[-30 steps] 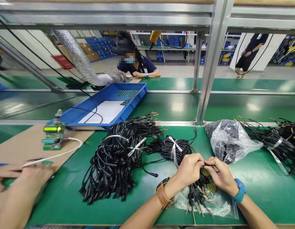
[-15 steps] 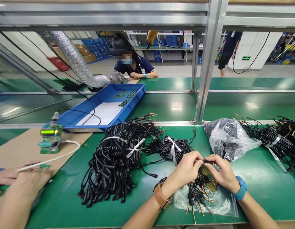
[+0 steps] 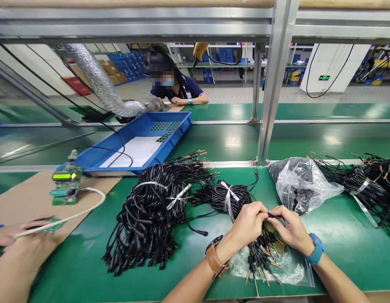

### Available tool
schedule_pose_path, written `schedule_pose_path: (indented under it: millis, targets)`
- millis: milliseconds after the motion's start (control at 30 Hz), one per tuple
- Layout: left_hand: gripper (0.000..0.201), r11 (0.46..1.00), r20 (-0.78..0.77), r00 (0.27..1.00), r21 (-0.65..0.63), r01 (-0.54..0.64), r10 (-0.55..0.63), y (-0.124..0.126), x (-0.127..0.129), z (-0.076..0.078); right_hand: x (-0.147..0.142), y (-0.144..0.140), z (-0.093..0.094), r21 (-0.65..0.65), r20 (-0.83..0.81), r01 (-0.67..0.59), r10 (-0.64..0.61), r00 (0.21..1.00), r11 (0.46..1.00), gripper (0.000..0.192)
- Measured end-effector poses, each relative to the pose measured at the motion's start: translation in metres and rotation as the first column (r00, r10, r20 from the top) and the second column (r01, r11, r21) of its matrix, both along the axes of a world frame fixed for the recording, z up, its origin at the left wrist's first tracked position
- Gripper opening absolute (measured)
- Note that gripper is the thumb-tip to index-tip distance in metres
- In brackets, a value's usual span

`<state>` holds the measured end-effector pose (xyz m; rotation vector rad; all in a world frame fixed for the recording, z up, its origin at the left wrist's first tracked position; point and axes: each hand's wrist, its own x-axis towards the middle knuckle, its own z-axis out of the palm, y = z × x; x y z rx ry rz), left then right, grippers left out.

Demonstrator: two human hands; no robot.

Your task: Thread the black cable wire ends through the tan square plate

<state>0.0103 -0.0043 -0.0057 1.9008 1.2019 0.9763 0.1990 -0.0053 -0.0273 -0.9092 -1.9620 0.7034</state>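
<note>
- A green bench (image 3: 355, 252) runs across a workshop, with a metal post (image 3: 273, 97) rising at its far side and a blue tray (image 3: 182, 128) at the far left.
- The left hand (image 3: 250, 221) pinches a black cable piece (image 3: 270, 215) between thumb and fingers.
- The right hand (image 3: 291, 227) grips the other side of it the same way, so the fingertips of both hands nearly meet.
- That piece is right of the middle, above the pile of short cables (image 3: 258, 256), which lies partly on a clear plastic bag (image 3: 297, 271) by the near edge.
- Its long axis appears to run left to right, across the person's view; the fingers cover most of it, so I cannot tell which end is which.
- The short cables below have their bare coloured tips pointing to the near edge, some fanning out to the near right.
- For good handling, I judge both pinches should stay close together and in line, with even, gentle force, so the thin wires neither bend nor twist.
- Holding it a little higher would probably keep it from snagging on the loose tips below.
- A large cable bundle (image 3: 144, 219) lies to the left, a tied coil (image 3: 220, 195) just beyond the left hand, and a filled plastic bag (image 3: 295, 181) beyond the right one.
- At the far left edge, a co-worker's hand (image 3: 27, 248) rests near a white cord (image 3: 94, 206).
</note>
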Motion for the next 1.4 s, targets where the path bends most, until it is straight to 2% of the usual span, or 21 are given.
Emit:
schedule_pose_path:
  millis: [233,300,367,433,500,567,600,667,733,833,900,967,1067,1133,1200,1333,1400]
  targets:
    - [0.017,1.0,0.008,1.0,0.01,0.013,-0.013,0.001,0.0,0.0,0.0,0.001,0.0,-0.016,0.004,-0.025,0.026,1.0,1.0,0.01]
    - [0.016,0.999,0.02,0.999,0.004,0.034,-0.035,0.0,-0.001,0.006,0.003,0.001,0.006,-0.015,0.003,-0.043,0.043,0.999,0.999,0.01]
    - [0.015,0.998,0.033,0.997,0.015,0.067,-0.068,-0.001,-0.005,0.016,0.013,0.004,0.013,-0.012,-0.031,-0.039,0.039,0.999,0.999,0.019]
    - [0.014,0.989,0.016,0.99,0.054,0.141,-0.142,-0.002,-0.013,0.028,0.028,0.009,0.017,-0.009,-0.098,0.084,-0.085,0.992,0.996,0.026]
    - [0.013,0.951,-0.064,0.955,0.097,0.294,-0.289,-0.003,-0.023,0.041,0.045,0.018,0.017,0.005,-0.114,0.326,-0.323,0.94,0.945,0.027]
    - [0.013,0.898,-0.194,0.893,0.099,0.429,-0.406,-0.003,-0.032,0.048,0.059,0.03,0.012,0.087,0.008,0.483,-0.486,0.874,0.871,0.027]
    - [0.014,0.888,-0.262,0.872,0.093,0.449,-0.414,-0.004,-0.035,0.048,0.064,0.035,0.009,0.152,0.107,0.491,-0.508,0.855,0.858,0.026]
    - [0.018,0.906,-0.36,0.866,0.109,0.409,-0.348,-0.003,-0.037,0.044,0.07,0.043,0.001,0.27,0.313,0.415,-0.487,0.816,0.869,0.024]
    - [0.023,0.922,-0.37,0.895,0.192,0.336,-0.249,-0.001,-0.034,0.036,0.07,0.047,-0.005,0.335,0.451,0.352,-0.477,0.754,0.874,0.025]
    - [0.025,0.903,-0.266,0.961,0.391,0.178,-0.074,0.003,-0.025,0.029,0.065,0.047,-0.007,0.37,0.541,0.348,-0.504,0.673,0.861,0.023]
    - [0.024,0.871,-0.242,0.965,0.49,0.031,0.102,0.008,-0.017,0.031,0.061,0.046,-0.006,0.388,0.578,0.366,-0.533,0.618,0.846,0.018]
    - [0.029,0.852,-0.319,0.915,0.522,-0.048,0.247,0.016,-0.008,0.036,0.057,0.044,-0.005,0.413,0.606,0.384,-0.564,0.561,0.826,0.015]
    - [0.039,0.878,-0.518,0.78,0.472,-0.082,0.351,0.032,0.004,0.042,0.055,0.044,-0.004,0.429,0.62,0.39,-0.579,0.529,0.815,0.011]
    - [0.029,0.905,-0.625,0.695,0.417,-0.088,0.355,0.044,0.008,0.045,0.056,0.045,-0.004,0.418,0.607,0.382,-0.566,0.558,0.824,0.01]
    - [0.016,0.924,-0.664,0.677,0.377,-0.065,0.318,0.051,0.01,0.046,0.058,0.046,-0.004,0.411,0.583,0.375,-0.556,0.592,0.831,0.012]
    - [0.013,0.929,-0.546,0.824,0.364,0.068,0.153,0.045,0.002,0.048,0.058,0.047,-0.005,0.389,0.462,0.44,-0.585,0.666,0.809,0.013]
    - [0.013,0.922,-0.519,0.854,0.349,0.17,0.038,0.035,-0.005,0.046,0.057,0.046,-0.004,0.335,0.357,0.511,-0.609,0.708,0.791,0.011]
